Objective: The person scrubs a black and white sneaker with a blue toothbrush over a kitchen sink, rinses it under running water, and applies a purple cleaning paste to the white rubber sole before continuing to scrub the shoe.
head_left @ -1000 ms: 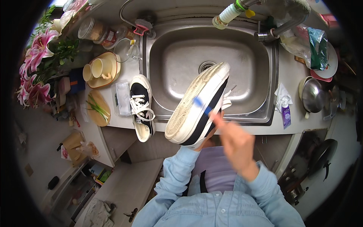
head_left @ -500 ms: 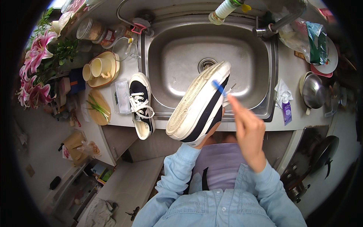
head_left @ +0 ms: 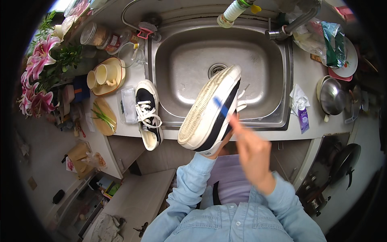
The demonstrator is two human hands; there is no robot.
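Observation:
A black-and-white sneaker (head_left: 207, 111) is held up over the sink's near edge, its pale ridged sole tilted toward the upper left. My left hand (head_left: 225, 144) supports it from behind; most of that hand is hidden by the shoe. My right hand (head_left: 254, 157), smeared by motion, is closed round a slim blue brush (head_left: 221, 106). The brush's blurred blue end lies against the white sidewall, by the black upper. A matching sneaker (head_left: 148, 115) with white laces stands on the counter to the left, sole down.
The steel sink (head_left: 177, 48) lies beyond the shoe. On the left are a cutting board (head_left: 111, 126) with green stalks, cream cups (head_left: 106, 74) and lilies (head_left: 42, 60). To the right sit a purple packet (head_left: 303, 120), a metal bowl (head_left: 333, 97) and a faucet (head_left: 278, 34).
My right hand and the blue brush have moved left and downward along the sneaker's side. The held sneaker stays in nearly the same place; the whole view has shifted slightly.

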